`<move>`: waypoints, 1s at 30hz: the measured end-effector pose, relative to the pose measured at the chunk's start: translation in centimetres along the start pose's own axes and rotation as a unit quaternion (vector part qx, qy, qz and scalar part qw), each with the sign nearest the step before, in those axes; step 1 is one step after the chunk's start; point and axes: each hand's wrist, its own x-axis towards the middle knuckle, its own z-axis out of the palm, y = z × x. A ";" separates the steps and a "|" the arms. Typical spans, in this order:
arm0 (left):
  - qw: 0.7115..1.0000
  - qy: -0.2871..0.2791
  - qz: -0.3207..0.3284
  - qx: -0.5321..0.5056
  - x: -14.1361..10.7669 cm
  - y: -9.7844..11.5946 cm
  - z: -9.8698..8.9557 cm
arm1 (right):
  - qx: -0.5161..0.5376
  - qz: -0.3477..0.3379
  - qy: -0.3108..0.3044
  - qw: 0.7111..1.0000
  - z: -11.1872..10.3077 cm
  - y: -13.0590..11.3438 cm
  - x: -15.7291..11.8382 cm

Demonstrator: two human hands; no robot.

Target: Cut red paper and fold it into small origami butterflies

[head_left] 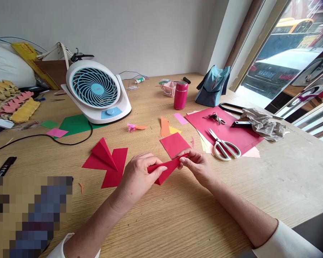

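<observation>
Paper (168, 173), red and folded, was between the 2 hands, over the middle of the wooden table (161, 222). The left hand (140, 170) pinched 1 end, with its thumb on the near side and its fingers tucked behind. The right hand (197, 165) pinched the other end with its thumb and fingers, so the top edge ran from hand to hand. A flat red square (173, 143) was just past that edge, close to the right fingers. Wood with long brown lines stretched between the 2 arms and out past the right arm, so they had room to move. Left of the left hand was a red paper shape (101, 157) with pointy corners and sharp creases. Past the right hand, metal scissors (225, 146) lay on a big red sheet (234, 130), and 1 round loop poked over its near edge. A wrinkly gray cloth (266, 125) lay at the sheet's right side. Farther back stood a round plastic fan (95, 87) with curvy blue bars, and a shiny pink-red bottle (181, 96).
</observation>
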 end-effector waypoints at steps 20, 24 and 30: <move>1.000 0.006 -0.004 0.010 -0.1 0.9 -0.9 | 0.089 0.034 0.042 0.995 0.1 -0.2 0.1; 1.000 0.010 -0.004 0.017 0.0 0.9 -1.0 | 0.080 0.037 0.049 0.995 0.1 -0.2 0.0; 1.000 0.016 0.000 0.018 0.1 0.9 -1.1 | 0.070 0.037 0.046 0.996 0.0 -0.2 -0.1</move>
